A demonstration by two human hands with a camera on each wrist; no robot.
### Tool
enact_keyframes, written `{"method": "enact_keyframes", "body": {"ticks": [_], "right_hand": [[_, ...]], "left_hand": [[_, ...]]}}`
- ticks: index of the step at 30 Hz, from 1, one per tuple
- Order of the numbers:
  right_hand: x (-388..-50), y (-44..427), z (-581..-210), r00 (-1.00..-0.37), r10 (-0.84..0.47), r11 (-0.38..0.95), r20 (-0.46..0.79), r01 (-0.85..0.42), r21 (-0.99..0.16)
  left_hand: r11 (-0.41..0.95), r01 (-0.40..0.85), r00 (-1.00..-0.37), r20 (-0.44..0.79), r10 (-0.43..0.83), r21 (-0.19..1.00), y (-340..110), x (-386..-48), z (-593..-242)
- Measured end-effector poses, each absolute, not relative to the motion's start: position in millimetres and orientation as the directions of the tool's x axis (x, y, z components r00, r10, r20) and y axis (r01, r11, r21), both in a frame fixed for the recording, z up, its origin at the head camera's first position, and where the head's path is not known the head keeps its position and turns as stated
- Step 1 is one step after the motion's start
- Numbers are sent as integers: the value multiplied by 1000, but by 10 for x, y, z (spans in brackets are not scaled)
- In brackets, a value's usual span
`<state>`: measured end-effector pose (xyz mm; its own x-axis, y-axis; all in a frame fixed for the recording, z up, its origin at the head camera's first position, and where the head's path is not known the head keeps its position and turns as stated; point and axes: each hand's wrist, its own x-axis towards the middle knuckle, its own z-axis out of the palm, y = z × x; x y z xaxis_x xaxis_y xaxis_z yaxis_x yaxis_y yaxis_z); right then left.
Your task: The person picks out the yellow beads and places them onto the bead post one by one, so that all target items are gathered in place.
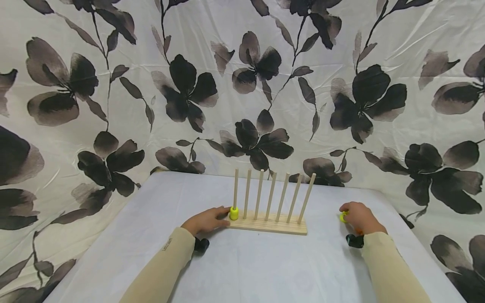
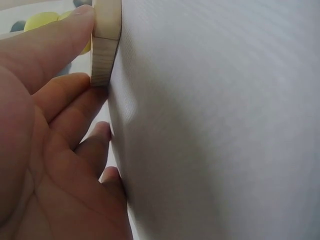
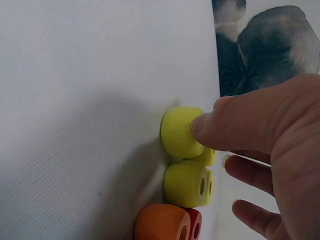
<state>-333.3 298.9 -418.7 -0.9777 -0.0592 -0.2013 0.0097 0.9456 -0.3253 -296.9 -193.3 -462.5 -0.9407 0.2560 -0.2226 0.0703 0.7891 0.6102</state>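
A wooden peg rack (image 1: 265,227), with several upright pegs in a row, stands on the white-covered table. Yellow beads (image 1: 234,214) sit at the foot of its leftmost peg. My left hand (image 1: 204,221) holds the rack's left end, the thumb and fingertips against the wooden base (image 2: 105,57) in the left wrist view. Over at the right, my right hand (image 1: 361,216) has its thumb on a yellow bead (image 3: 180,132), which it appears to pinch; the index fingertip is hidden. Beside that bead lie more yellow beads (image 3: 184,185), an orange bead (image 3: 161,223) and a red bead (image 3: 195,222).
The white table cover (image 1: 257,269) spreads around the rack and both hands. Behind the table hangs a floral cloth (image 1: 303,54). A dark wrist camera (image 1: 201,245) is at the left cuff, another camera (image 1: 354,241) at the right.
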Motion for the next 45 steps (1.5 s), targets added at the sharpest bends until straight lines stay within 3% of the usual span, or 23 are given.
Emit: {"method": "enact_keyframes", "body": {"ticks": [7,22,34,45], "right_hand": [[-3309,3005,-4252,-968,-14,937,-251,75,-341],[-3299,2961,-4292,-979,-14,936,-204,58,-346],[-3305,2866,-4203,-990,-118,891,-81,-70,-448],[-3259,2710,-3953,-975,-196,869,102,-221,-444]], "left_hand": [[787,68,-941,-223,256,614,-1925,-2966,-4614],[789,73,-942,-218,257,611,-1927,-2966,-4615],[769,64,-941,-218,259,636,-1931,-2977,-4632],[760,42,-940,-231,249,649,-1936,-2999,-4657]]}}
